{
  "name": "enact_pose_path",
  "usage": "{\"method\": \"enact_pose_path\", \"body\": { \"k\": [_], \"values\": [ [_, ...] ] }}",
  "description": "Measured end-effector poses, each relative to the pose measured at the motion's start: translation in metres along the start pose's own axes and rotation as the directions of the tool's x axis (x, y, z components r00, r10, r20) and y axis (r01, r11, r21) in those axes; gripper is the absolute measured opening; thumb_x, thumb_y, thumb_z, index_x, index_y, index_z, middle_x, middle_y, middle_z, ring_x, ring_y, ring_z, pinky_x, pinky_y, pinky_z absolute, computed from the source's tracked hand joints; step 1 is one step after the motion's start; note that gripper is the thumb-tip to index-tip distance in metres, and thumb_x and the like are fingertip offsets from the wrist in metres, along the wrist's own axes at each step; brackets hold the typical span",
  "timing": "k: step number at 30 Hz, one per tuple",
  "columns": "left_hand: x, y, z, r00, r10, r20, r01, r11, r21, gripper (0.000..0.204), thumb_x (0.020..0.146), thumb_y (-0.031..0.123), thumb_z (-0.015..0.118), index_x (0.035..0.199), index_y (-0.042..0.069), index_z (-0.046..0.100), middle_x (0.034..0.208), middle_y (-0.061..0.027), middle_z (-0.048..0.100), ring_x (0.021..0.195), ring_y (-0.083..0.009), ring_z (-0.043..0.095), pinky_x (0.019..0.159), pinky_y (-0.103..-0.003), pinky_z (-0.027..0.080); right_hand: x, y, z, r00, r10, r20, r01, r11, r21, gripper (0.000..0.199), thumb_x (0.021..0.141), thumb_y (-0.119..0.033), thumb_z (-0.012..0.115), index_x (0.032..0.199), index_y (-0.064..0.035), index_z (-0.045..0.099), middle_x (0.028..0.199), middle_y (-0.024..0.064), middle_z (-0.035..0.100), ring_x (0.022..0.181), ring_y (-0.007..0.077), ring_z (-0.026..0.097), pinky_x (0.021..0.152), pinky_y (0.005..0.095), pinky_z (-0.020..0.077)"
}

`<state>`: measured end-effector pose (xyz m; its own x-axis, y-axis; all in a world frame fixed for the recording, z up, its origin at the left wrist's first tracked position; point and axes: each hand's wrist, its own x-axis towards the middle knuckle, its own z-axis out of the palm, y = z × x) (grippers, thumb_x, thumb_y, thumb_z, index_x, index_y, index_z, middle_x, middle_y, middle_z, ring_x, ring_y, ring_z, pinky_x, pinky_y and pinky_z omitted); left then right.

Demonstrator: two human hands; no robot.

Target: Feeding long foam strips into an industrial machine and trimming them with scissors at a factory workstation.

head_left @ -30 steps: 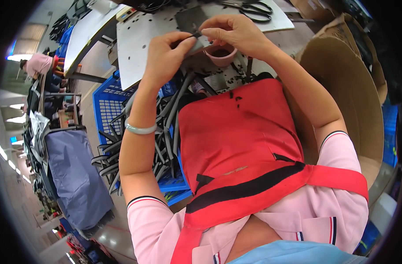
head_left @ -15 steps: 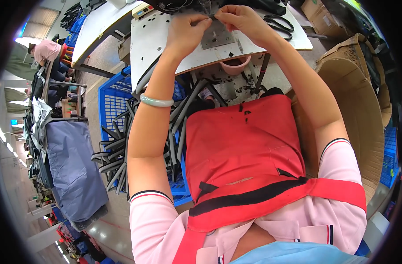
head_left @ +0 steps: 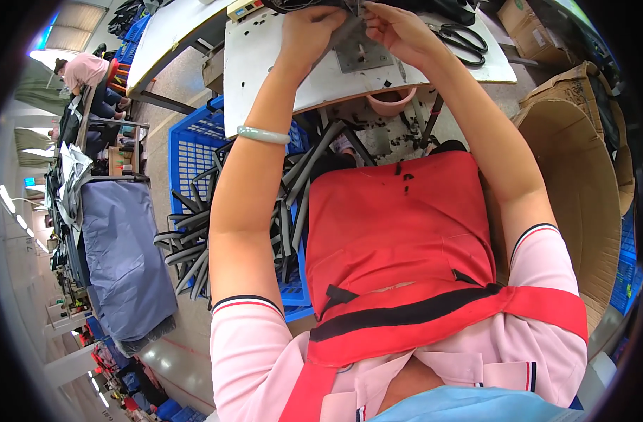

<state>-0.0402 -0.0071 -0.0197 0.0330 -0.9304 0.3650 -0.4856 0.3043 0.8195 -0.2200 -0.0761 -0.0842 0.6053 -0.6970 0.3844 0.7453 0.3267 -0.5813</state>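
At the far edge of the white worktable (head_left: 279, 84), my left hand (head_left: 309, 34) is closed on a grey strip (head_left: 344, 34) that runs beside its fingers. My right hand (head_left: 404, 34) is just to the right, its thumb and fingertips pinched together near the dark machine at the top edge. What that pinch holds, if anything, is too small to make out. Between and below the hands lies a square metal plate (head_left: 360, 58) set in the tabletop. Black-handled scissors (head_left: 465, 43) rest right of my right hand.
Left of my lap, a blue plastic basket (head_left: 184, 151) holds many grey-and-black strips (head_left: 195, 243). A pink bucket (head_left: 390, 104) is under the table. A large cardboard box (head_left: 567, 190) stands at the right. Another person (head_left: 86, 74) sits far left near a covered stack (head_left: 128, 260).
My hands were pinched close together; now they are slightly apart, and a grey strip shows by my left hand. The whole view has shifted a little.
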Motion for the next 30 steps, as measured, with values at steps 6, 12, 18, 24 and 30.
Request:
{"method": "enact_pose_path", "body": {
  "k": [6, 12, 18, 24, 30],
  "values": [
    [-0.044, 0.004, -0.032, 0.987, 0.008, 0.16, -0.024, 0.995, 0.101, 0.028, 0.085, 0.023, 0.071, 0.099, -0.001, 0.072, 0.079, -0.0039, 0.068, 0.069, -0.0082, 0.058, 0.063, -0.024, 0.047, -0.082, 0.01, 0.083, 0.956, 0.191, -0.222, -0.289, 0.51, -0.81, 0.013, 0.085, -0.009, 0.059, 0.098, -0.0073, 0.061, 0.085, -0.0018, 0.058, 0.078, 0.0096, 0.056, 0.073, 0.024, 0.0456],
    [-0.069, 0.066, 0.014, 0.872, 0.184, 0.454, -0.236, 0.97, 0.06, 0.022, 0.078, 0.015, 0.064, 0.089, -0.004, 0.07, 0.077, -0.0245, 0.066, 0.068, -0.0274, 0.069, 0.062, -0.035, 0.052, -0.142, 0.086, 0.17, 0.86, 0.232, 0.455, 0.508, -0.486, -0.711, 0.03, 0.082, -0.013, 0.053, 0.11, -0.0131, 0.062, 0.123, 0.0062, 0.057, 0.121, 0.0238, 0.05, 0.105, 0.0349, 0.0386],
    [-0.098, 0.084, 0.044, 0.902, 0.308, 0.302, -0.285, 0.951, -0.118, 0.019, 0.082, 0.013, 0.064, 0.088, -0.004, 0.071, 0.073, -0.0202, 0.067, 0.065, -0.0275, 0.066, 0.061, -0.037, 0.05, -0.13, 0.12, 0.116, 0.897, 0.214, 0.387, 0.431, -0.621, -0.654, 0.025, 0.078, -0.014, 0.058, 0.103, -0.0111, 0.062, 0.104, 0.0103, 0.066, 0.105, 0.0254, 0.062, 0.093, 0.0373, 0.0464],
    [-0.133, -0.032, -0.001, 0.74, -0.163, 0.653, 0.167, 0.984, 0.057, 0.055, 0.094, 0.051, 0.049, 0.088, 0.001, 0.071, 0.075, -0.011, 0.068, 0.069, -0.0167, 0.061, 0.07, -0.031, 0.05, -0.139, 0.041, 0.104, 0.924, 0.368, -0.106, 0.134, -0.569, -0.812, 0.028, 0.075, -0.008, 0.067, 0.101, -0.0077, 0.058, 0.085, 0.0147, 0.067, 0.085, 0.0337, 0.066, 0.07, 0.0448, 0.0528],
    [-0.142, 0.002, -0.039, 0.643, -0.349, 0.682, 0.586, 0.797, -0.144, 0.03, 0.091, 0.029, 0.067, 0.102, 0.002, 0.071, 0.081, -0.003, 0.067, 0.064, -0.0083, 0.058, 0.057, -0.022, 0.048, -0.133, -0.018, 0.094, 0.98, 0.197, 0.012, 0.121, -0.548, -0.828, 0.031, 0.073, -0.009, 0.069, 0.102, -0.0067, 0.059, 0.087, 0.0146, 0.065, 0.088, 0.036, 0.062, 0.073, 0.0447, 0.0482]
  ]
}}
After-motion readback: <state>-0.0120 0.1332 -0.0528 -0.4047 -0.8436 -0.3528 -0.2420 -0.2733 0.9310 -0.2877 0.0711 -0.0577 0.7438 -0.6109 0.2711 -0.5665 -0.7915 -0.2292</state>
